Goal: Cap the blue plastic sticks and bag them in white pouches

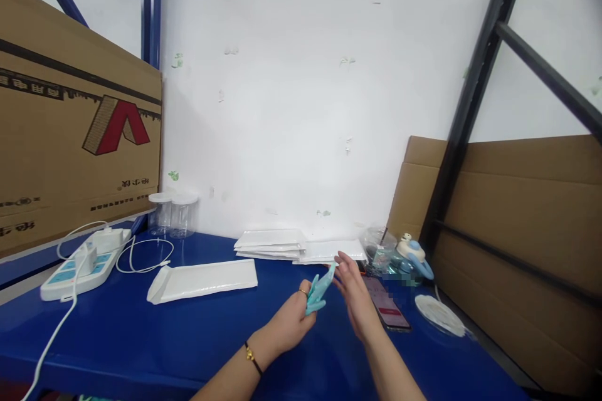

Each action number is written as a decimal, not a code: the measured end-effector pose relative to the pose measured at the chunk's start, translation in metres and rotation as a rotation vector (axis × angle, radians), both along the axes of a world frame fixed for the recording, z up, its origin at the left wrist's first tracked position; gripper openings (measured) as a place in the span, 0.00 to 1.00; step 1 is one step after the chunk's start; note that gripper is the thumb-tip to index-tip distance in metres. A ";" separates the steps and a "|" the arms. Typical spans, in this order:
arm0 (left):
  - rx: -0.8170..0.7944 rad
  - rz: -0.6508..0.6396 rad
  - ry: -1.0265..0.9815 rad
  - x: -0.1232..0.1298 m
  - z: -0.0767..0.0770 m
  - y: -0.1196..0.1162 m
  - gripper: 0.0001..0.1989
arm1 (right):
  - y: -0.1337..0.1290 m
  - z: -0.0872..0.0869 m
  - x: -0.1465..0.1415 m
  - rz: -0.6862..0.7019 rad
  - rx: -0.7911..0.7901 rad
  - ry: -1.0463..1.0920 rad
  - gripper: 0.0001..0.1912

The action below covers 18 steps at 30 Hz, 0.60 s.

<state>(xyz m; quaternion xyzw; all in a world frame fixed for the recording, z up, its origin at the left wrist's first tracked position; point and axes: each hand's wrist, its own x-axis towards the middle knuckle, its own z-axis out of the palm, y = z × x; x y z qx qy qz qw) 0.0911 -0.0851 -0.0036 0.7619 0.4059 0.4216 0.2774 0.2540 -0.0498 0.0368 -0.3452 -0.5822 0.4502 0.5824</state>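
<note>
Near the middle of the blue table, my left hand (292, 319) is closed on a light teal item (320, 291) with several finger-like projections. A ring and a dark bracelet with a gold bead are on this hand and wrist. My right hand (352, 291) is just to the right of the item, its fingers apart and raised; nothing shows in its grasp. Whether its fingertips touch the item's edge is hard to tell. To the left lies a white padded envelope (204, 280), flat on the table.
White envelopes (270, 243) are stacked against the wall. A phone (388, 304), a plastic cup (377, 244), a blue bottle (409, 260) and a coiled white cable (441, 315) sit right. A power strip (87, 263) and clear jars (182, 216) stand left. The table (155, 338) is blue.
</note>
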 end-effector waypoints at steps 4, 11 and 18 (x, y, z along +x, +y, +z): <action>-0.196 -0.230 -0.298 0.015 -0.002 0.000 0.17 | -0.012 0.012 -0.025 0.227 -0.044 0.264 0.24; -0.261 -0.013 -0.418 0.023 -0.006 0.008 0.09 | -0.031 0.013 -0.046 0.051 0.287 -0.198 0.13; -0.149 -0.028 -0.332 0.017 0.003 0.013 0.08 | -0.029 0.008 -0.047 0.243 0.197 -0.166 0.34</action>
